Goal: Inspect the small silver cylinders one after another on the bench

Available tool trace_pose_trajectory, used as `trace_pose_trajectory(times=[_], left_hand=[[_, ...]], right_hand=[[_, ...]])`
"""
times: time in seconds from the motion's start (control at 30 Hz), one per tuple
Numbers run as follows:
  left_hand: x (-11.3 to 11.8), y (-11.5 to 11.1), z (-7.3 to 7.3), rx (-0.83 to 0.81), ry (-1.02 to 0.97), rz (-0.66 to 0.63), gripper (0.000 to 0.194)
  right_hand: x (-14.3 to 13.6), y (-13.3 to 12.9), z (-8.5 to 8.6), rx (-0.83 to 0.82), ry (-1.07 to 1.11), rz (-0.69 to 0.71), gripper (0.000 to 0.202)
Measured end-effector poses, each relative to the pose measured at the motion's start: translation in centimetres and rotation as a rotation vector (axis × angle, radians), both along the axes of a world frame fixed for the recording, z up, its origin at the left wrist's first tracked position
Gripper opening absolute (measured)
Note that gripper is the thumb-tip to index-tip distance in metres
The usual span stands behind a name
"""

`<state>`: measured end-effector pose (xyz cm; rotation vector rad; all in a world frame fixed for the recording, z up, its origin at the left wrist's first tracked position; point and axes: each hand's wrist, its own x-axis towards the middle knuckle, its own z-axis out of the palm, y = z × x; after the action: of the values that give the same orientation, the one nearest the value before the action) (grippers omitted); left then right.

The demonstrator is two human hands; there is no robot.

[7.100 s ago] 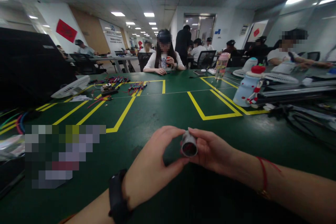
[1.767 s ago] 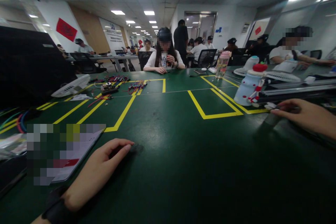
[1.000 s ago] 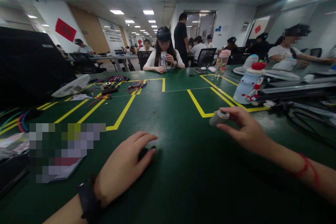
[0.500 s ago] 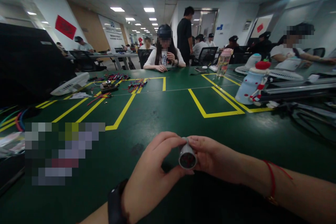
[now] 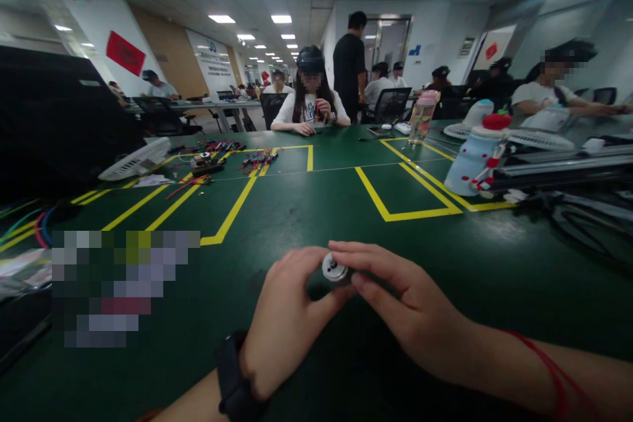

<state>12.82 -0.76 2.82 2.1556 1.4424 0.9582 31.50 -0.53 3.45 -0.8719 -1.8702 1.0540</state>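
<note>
Above the green table [image 5: 306, 211], a small silver motor [image 5: 334, 268] is held between both hands. Its round end faces me and shows a dark centre and small holes. My left hand [image 5: 291, 316] is closed on it from the left, its thumb below and fingers behind. From the right, my right hand [image 5: 410, 303] has its fingers over the top and its thumb at the lower side. The fingers hide most of the motor's body.
Bundles of coloured wires [image 5: 260, 159] lie at the back left, near a white fan [image 5: 136, 158]. On the right stand a blue bottle [image 5: 469, 161], a clear bottle [image 5: 422, 117] and metal rails [image 5: 558, 171]. Another person [image 5: 309, 102] sits across the table.
The motor has been turned: its open, hollow-looking end faced me before, and now the end with the dark centre does. My right hand's fingers have shifted over its top.
</note>
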Motion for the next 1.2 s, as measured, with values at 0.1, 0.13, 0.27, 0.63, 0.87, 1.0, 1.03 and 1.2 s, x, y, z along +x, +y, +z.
trace_pose_trajectory(times=[0.1,0.13,0.27,0.63,0.87,1.0,1.03,1.2], left_hand=[[0.4,0.7,-0.5,-0.002,0.105,0.022,0.017],[0.5,0.9,-0.7,-0.009,0.136,0.037,0.018],[0.7,1.7,-1.3,-0.033,0.186,0.008,0.023],[-0.3,1.6,0.6,-0.043,-0.123,-0.206,0.026],[-0.1,2.4,1.3,-0.01,-0.165,-0.025,0.016],[-1.1,2.5,1.0,-0.076,-0.101,0.032,0.018],[-1.2,2.6,0.6,-0.1,-0.071,0.01,0.016],[-1.2,2.9,-1.7,-0.136,0.01,-0.065,0.009]], right_hand=[[0.2,1.2,-1.1,0.199,-0.128,-0.057,0.032],[0.3,1.7,-1.5,0.212,-0.147,-0.077,0.031],[0.7,3.2,-2.9,0.173,-0.155,-0.073,0.028],[0.4,3.5,-3.6,-0.031,-0.088,0.012,0.047],[0.3,3.6,-3.0,0.058,-0.208,0.001,0.04],[0.6,3.6,-3.1,0.084,-0.213,-0.066,0.035],[0.7,3.7,-3.1,0.085,-0.209,-0.068,0.034],[0.8,3.6,-3.2,0.071,-0.207,-0.019,0.039]])
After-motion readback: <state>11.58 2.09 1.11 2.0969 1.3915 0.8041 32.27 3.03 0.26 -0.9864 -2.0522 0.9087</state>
